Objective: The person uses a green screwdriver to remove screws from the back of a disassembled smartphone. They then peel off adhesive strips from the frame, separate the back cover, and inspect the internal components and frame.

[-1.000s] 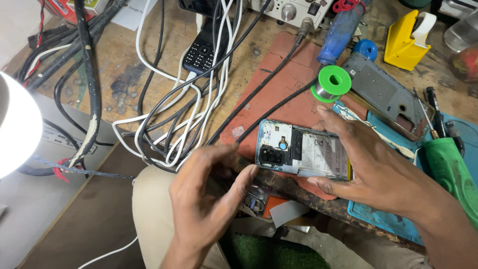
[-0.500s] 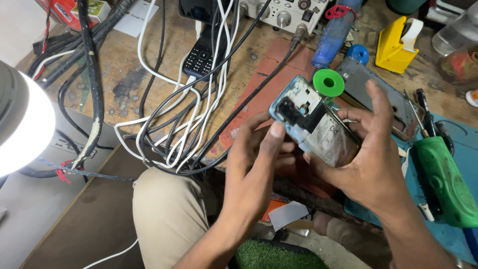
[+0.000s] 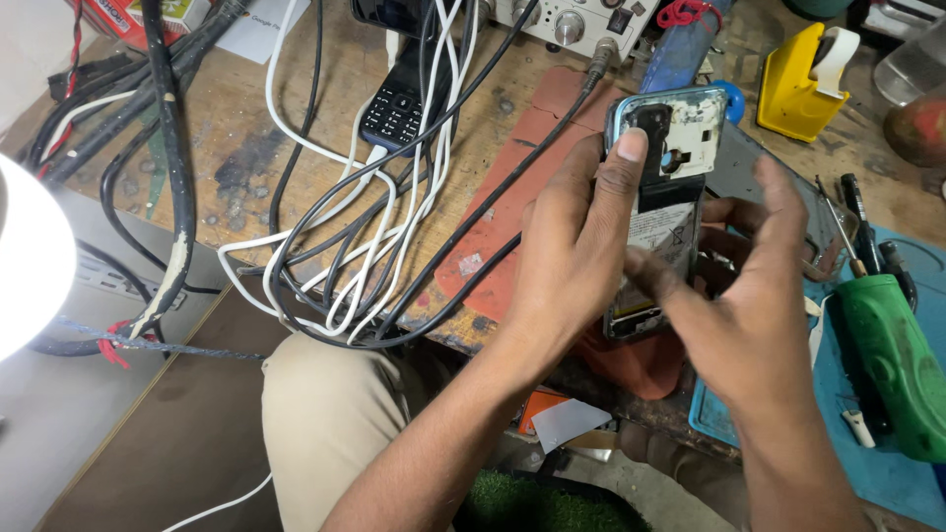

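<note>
An opened smartphone (image 3: 668,187) with its back cover off stands almost upright above the bench, its battery and camera cut-out facing me. My left hand (image 3: 572,246) grips its left edge, with one fingertip pressed near the camera area. My right hand (image 3: 749,296) is at the phone's right and lower side; the thumb lies across the battery and the fingers are spread behind the frame. The phone's lower part is hidden by my right hand.
A tangle of white and black cables (image 3: 374,217) covers the wooden bench on the left. A keypad phone (image 3: 394,103) lies among them. A green-handled tool (image 3: 892,360) rests on a blue mat at right. A yellow tape dispenser (image 3: 803,84) stands behind. A bright lamp (image 3: 25,256) glows at left.
The phone has been turned from lying flat and sideways to standing nearly upright and has moved farther up the bench. My left hand shifted from below it to gripping its left edge.
</note>
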